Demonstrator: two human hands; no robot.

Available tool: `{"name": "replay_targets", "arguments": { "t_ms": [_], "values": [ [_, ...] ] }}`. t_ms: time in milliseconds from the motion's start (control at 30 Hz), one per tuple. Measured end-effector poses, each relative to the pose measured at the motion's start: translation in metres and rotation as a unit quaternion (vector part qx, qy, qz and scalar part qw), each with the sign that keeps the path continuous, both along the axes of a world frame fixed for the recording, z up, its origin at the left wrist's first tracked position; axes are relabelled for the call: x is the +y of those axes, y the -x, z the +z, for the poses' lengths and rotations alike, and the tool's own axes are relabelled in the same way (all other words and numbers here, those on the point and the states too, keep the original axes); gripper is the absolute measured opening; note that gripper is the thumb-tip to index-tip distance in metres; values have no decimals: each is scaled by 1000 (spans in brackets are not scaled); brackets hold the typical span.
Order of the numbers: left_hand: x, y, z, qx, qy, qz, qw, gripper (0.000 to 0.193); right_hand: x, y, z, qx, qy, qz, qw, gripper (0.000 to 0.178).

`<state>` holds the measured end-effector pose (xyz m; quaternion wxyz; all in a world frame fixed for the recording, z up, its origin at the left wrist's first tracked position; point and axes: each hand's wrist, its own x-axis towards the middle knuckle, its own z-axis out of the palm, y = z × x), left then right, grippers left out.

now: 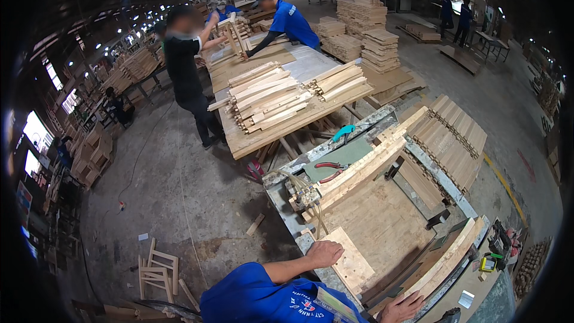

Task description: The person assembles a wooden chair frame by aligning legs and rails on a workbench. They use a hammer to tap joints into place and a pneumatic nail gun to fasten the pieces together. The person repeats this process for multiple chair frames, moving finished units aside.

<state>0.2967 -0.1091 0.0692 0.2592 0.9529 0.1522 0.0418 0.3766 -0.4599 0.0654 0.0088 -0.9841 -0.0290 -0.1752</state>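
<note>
My left hand (324, 254), its fingers curled together, is at the left edge of a pale wooden board (354, 259); whatever may be inside it is hidden. My right hand (402, 308) lies with fingers stretched out on the near end of a long curved wooden form (443, 268). Both are at a metal-framed bench fixture (478, 205). Across its far side runs a second curved wooden form (365, 164). Beside that form, a valve block with hoses (304, 194) sits on the frame's left corner.
Red-handled pliers (330, 171) and a teal tool (343, 133) lie on the fixture's far ledge. Jointed slats (449, 124) lean at its right. Beyond, two people work at a table stacked with wooden strips (269, 97). Wooden frames (158, 272) lie on the floor at left.
</note>
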Motion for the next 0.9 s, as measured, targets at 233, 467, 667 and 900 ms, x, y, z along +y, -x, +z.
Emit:
{"name": "replay_targets", "arguments": {
  "t_ms": [233, 467, 667, 900],
  "values": [
    [0, 0, 2, -13, 0, 1, 1000, 30, -1, 0, -6, -12, -5, 3, 1000, 59],
    [-2, 0, 6, -13, 0, 5, 1000, 30, -5, -2, -9, 4, -12, 6, 1000, 60],
    [0, 0, 3, -14, 1, 3, 1000, 30, -5, -3, -11, 11, -9, 0, 1000, 61],
    [-1, 1, 4, -18, 9, 3, 1000, 30, -5, 0, -10, -11, -23, 10, 1000, 62]
  ]
}}
